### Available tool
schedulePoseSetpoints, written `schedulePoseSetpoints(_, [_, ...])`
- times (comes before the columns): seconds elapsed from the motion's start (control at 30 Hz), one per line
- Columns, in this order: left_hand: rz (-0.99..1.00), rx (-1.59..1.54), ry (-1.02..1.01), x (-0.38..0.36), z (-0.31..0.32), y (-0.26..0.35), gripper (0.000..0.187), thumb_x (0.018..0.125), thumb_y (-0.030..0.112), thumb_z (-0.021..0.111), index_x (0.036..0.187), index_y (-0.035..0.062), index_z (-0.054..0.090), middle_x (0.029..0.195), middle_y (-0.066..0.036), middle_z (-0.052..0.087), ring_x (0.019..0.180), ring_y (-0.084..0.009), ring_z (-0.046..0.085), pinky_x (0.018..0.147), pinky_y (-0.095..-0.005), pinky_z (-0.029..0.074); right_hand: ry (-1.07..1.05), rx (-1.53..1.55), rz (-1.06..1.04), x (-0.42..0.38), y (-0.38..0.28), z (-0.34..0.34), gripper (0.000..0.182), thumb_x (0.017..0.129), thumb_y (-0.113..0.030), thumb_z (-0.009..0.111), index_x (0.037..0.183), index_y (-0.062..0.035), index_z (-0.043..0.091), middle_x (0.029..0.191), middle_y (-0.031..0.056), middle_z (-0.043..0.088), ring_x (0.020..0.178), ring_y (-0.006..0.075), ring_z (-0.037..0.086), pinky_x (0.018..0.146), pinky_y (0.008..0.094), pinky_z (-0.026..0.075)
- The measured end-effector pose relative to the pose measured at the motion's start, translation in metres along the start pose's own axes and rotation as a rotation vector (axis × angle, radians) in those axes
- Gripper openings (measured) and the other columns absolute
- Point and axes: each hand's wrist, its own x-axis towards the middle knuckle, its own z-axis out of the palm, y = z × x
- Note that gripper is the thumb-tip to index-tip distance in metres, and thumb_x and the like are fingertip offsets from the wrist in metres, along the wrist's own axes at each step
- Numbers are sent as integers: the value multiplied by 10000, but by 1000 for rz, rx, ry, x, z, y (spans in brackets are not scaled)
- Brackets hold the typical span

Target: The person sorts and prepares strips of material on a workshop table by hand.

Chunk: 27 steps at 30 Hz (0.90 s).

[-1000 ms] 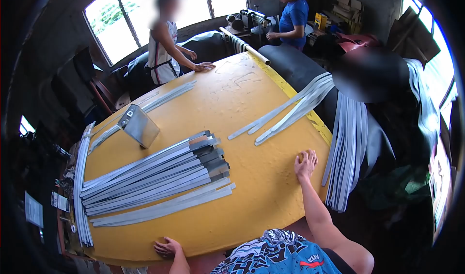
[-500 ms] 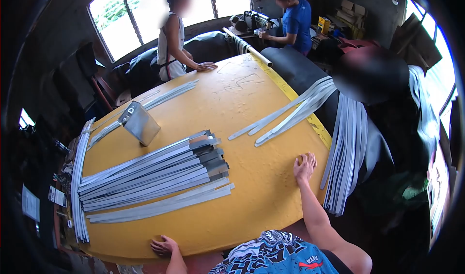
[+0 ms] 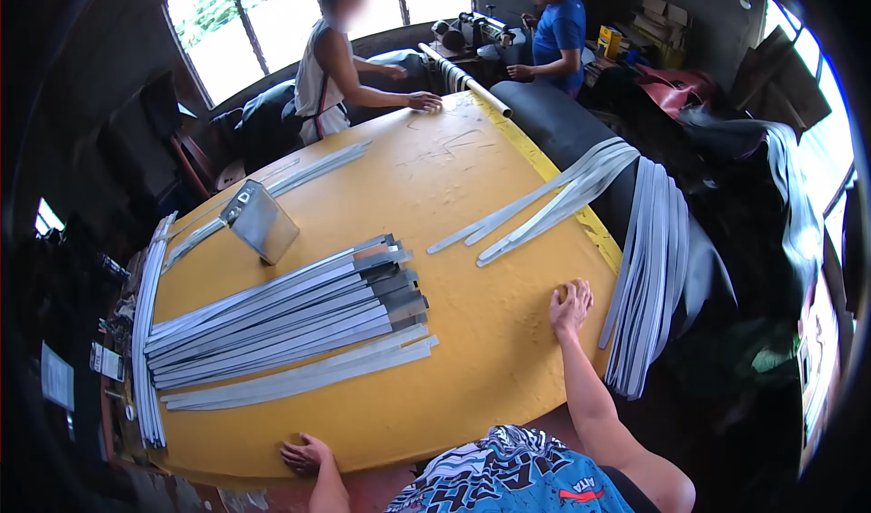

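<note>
My left hand rests on the near edge of the yellow tabletop, fingers apart and holding nothing. Farther right, my right hand is planted on the same surface with its fingers spread and slightly bent. Between and beyond my hands lies a wide bundle of flat grey strips, with dark pieces at their right ends. A few loose pale strips lie along its near side. To the right of my right hand, a thick bunch of grey strips hangs over the table's edge.
A metal can stands tilted-looking behind the bundle. More strips cross the yellow-edged right side, and others line the left edge. A pole lies at the far corner. Two people stand beyond the table; one's hand reaches over it.
The person in the white top has moved a hand rightward along the far edge and raised the other arm. The person in blue has lowered a hand. My hands stay in place.
</note>
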Motion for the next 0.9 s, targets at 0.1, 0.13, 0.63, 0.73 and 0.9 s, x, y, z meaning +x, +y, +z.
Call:
schedulePoseSetpoints(0.1, [-4,1,12,-2,-5,2,578,840,480,571,1293,131,488,1387,-84,436,1289,-274,380,1010,-490,312,-3,6,-2,0,1,1,316,791,-240,642,1062,-81,611,1310,152,463,1297,306,354,1099,431,212])
schedulePoseSetpoints(0.13, [-4,2,11,-2,-9,4,577,837,477,574,1291,131,489,1386,-83,438,1288,-272,382,1012,-487,310,-7,11,-12,0,1,1,316,791,-240,642,1062,-81,611,1310,152,463,1297,306,354,1099,431,212])
schedulePoseSetpoints(0.63, [180,-121,-309,-17,-47,19,752,861,392,569,1461,102,220,1549,-127,67,1408,-362,119,1104,-574,99,-230,-49,-370,-12,-32,-60,670,882,-416,515,1401,-29,342,1523,161,160,1402,396,89,1121,548,43])
schedulePoseSetpoints(0.73, [743,-332,-241,-67,-98,48,801,794,351,642,1441,74,258,1521,-203,112,1402,-391,94,1105,-577,70,-176,15,-450,-23,-41,-73,703,888,-457,492,1400,-5,331,1525,168,150,1405,395,76,1121,544,40])
schedulePoseSetpoints(0.9, [1408,-573,-458,-161,-174,111,669,756,358,650,1323,55,461,1476,-250,207,1395,-408,94,1103,-580,64,-361,-23,-429,-62,-25,-64,678,849,-389,561,1373,0,375,1501,188,208,1394,395,127,1129,522,65])
